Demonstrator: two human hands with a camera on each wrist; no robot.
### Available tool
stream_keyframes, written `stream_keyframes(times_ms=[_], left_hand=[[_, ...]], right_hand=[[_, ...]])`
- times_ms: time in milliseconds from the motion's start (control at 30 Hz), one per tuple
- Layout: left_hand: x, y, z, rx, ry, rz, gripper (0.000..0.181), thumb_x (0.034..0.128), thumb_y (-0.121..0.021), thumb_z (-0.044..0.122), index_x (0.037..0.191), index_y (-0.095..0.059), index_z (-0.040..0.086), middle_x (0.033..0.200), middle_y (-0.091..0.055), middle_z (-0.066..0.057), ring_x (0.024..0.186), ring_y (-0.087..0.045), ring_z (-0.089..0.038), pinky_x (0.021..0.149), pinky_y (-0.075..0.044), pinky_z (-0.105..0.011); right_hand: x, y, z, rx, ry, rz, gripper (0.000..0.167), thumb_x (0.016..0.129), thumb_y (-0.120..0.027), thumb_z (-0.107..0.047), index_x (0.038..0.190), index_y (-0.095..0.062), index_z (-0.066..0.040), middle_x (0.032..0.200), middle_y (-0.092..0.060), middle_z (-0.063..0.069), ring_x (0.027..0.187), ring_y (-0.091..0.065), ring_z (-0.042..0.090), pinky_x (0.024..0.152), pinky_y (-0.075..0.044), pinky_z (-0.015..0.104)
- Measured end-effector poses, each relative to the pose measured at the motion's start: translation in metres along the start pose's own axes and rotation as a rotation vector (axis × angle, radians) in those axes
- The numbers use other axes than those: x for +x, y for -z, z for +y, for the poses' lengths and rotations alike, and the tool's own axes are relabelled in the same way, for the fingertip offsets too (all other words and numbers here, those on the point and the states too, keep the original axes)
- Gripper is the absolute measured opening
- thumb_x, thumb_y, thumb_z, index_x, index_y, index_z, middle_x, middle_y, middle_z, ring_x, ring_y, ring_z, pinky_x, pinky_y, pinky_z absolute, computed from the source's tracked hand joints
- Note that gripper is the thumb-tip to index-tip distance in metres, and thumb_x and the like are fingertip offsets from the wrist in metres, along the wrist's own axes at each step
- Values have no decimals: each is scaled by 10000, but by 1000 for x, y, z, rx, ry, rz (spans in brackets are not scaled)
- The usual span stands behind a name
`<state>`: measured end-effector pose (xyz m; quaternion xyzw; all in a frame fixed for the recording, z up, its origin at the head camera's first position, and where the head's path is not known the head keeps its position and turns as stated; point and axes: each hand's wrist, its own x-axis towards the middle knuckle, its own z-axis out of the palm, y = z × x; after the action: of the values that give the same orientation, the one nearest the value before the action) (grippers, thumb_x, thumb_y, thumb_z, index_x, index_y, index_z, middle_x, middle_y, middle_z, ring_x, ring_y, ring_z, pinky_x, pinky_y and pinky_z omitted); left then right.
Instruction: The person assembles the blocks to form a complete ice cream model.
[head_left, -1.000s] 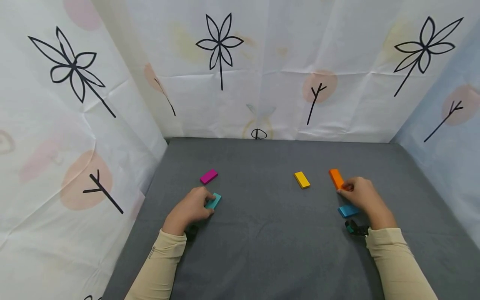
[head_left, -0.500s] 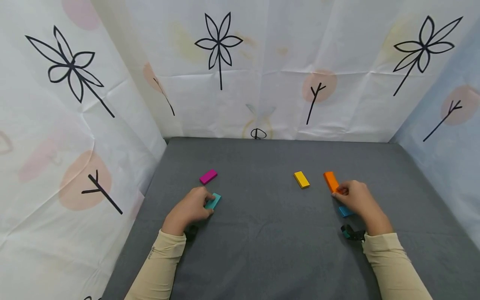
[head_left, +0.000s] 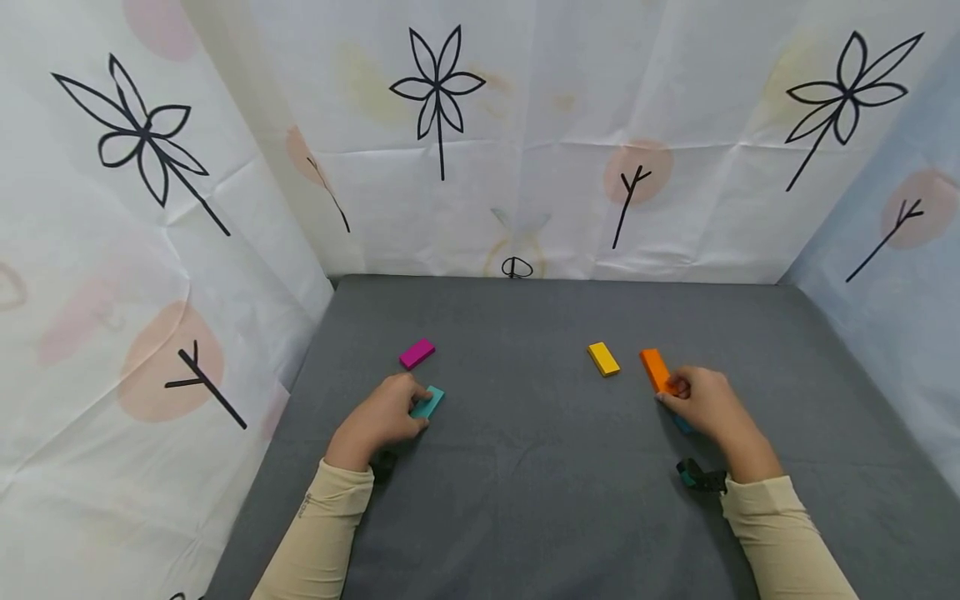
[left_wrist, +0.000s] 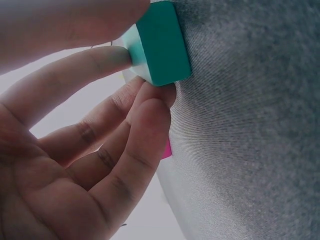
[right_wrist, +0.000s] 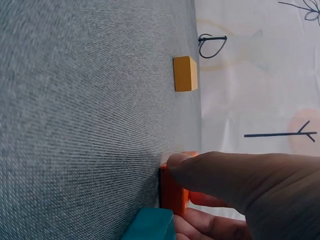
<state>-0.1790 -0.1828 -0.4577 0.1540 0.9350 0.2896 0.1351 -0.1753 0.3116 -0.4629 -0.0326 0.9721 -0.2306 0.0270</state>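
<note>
My left hand (head_left: 382, 419) pinches a teal rectangular block (head_left: 429, 403) between thumb and fingers, and the block lies on the grey cloth. In the left wrist view the end of this teal block (left_wrist: 165, 45) faces the camera. On the right side, my right hand (head_left: 708, 404) holds the near end of an orange block (head_left: 654, 367) on the cloth, the thumb laid along it in the right wrist view. A blue block (head_left: 682, 423) sits just below those fingers, mostly hidden by the hand; whether it touches the orange one I cannot tell.
Beyond the left hand lies a magenta block (head_left: 417, 353). A yellow block (head_left: 603, 359) rests left of the orange one. Grey cloth (head_left: 525, 500) covers the table, and printed fabric walls (head_left: 555, 208) stand along its back and sides.
The right hand has slid the orange block left and a little nearer, towards the yellow block. It now covers more of the blue block. The left hand and the teal block stay put.
</note>
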Motion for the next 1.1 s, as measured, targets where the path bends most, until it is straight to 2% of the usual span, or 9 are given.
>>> stream_keyframes(times_ms=[133, 233, 533, 900, 1100], left_hand=[[1, -2, 0, -4, -2, -2, 421, 883, -822, -4, 1291, -734, -59, 1080, -744, -161, 720, -535, -159, 647, -458, -282], [1, -3, -1, -6, 7, -4, 421, 883, -823, -4, 1292, -735, -57, 1065, -735, -157, 729, -537, -162, 644, -460, -287], [1, -4, -2, -1, -3, 9, 411, 876, -827, -11, 1276, -743, -59, 1083, -728, -170, 760, -549, -166, 662, -483, -298], [0, -2, -2, 1, -5, 14, 413, 873, -830, -11, 1272, -742, -66, 1067, -727, -171, 766, -550, -166, 663, -487, -297], [-1, -2, -3, -11, -5, 12, 416, 878, -826, -9, 1280, -738, -65, 1028, -715, -155, 734, -535, -167, 648, -470, -299]], right_hand=[[-3, -2, 4, 20, -19, 17, 456, 944, -792, -161, 1230, -649, 164, 995, -711, 262, 850, -684, 320, 746, -601, 504], [-6, -3, 6, 46, -25, 25, 496, 947, -791, -177, 1266, -642, 172, 1014, -713, 270, 874, -696, 334, 754, -608, 502], [-9, -3, 5, 76, -23, 20, 488, 958, -789, -194, 1247, -661, 177, 1022, -721, 277, 883, -704, 351, 746, -605, 499], [-12, -11, -7, 54, 3, 31, 462, 939, -798, -176, 1199, -680, 187, 960, -727, 242, 810, -684, 271, 713, -602, 464], [-13, -13, -15, 24, 3, 8, 454, 932, -809, -185, 1182, -694, 176, 928, -729, 204, 769, -649, 219, 680, -582, 421]])
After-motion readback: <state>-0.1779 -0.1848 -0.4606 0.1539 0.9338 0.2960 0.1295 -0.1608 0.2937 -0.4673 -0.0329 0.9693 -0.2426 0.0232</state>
